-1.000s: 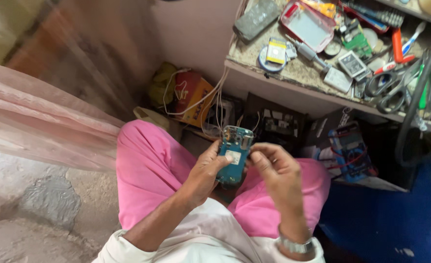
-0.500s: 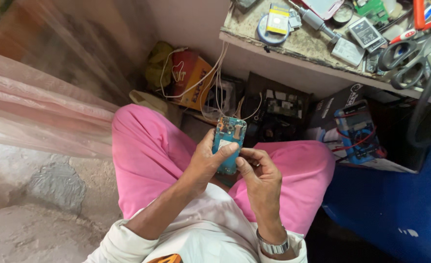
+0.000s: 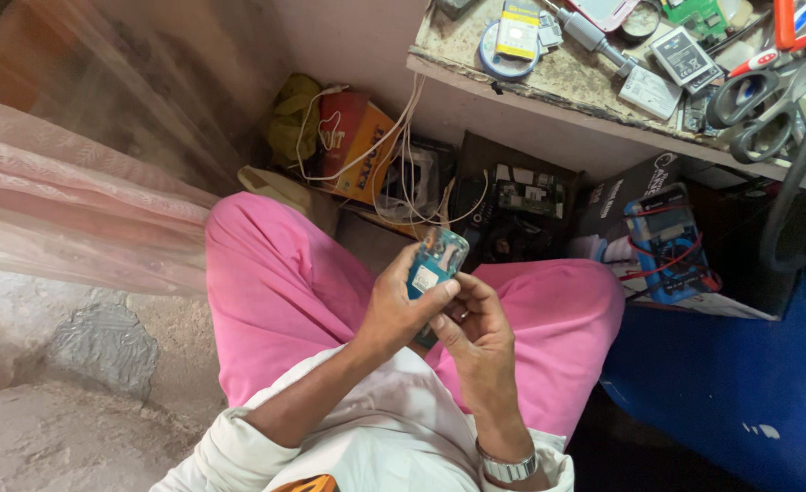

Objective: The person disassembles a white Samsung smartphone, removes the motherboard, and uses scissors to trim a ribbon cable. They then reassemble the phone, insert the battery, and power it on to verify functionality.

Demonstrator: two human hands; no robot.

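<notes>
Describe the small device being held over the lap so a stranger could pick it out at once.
Start at the pink trousers of the seated person, below the cluttered workbench. Above the lap, the left hand and right hand meet around an opened teal phone. It is the only device in hand, with bare internals and a white sticker showing, unlike the blue multimeter lying to the right.

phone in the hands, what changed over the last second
The right hand closed in from beside the phone until its fingers meet the left hand's at the phone's lower part. The view shifted, so the bench sits higher in frame. The left hand kept its grip on the phone, held upright above the pink trousers; the multimeter stayed put.
</notes>
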